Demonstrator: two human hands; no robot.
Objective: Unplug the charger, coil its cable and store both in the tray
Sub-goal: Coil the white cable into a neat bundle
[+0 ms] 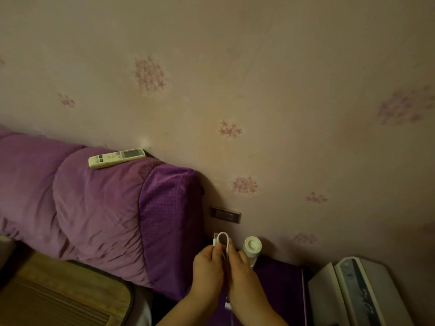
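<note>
Head view: two hands, left hand [207, 267] and right hand [242, 276], fingers pinched on one white cable [223, 241], seemingly looped; one bottle [252, 249] right; one remote [116, 157] far left.

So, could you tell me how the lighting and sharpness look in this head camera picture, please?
Head view: dim, warm, purple-tinted light; wide-angle bending tilts the wall and headboard; soft focus overall, with both hands and the white cable slightly blurred; no glare.
</note>
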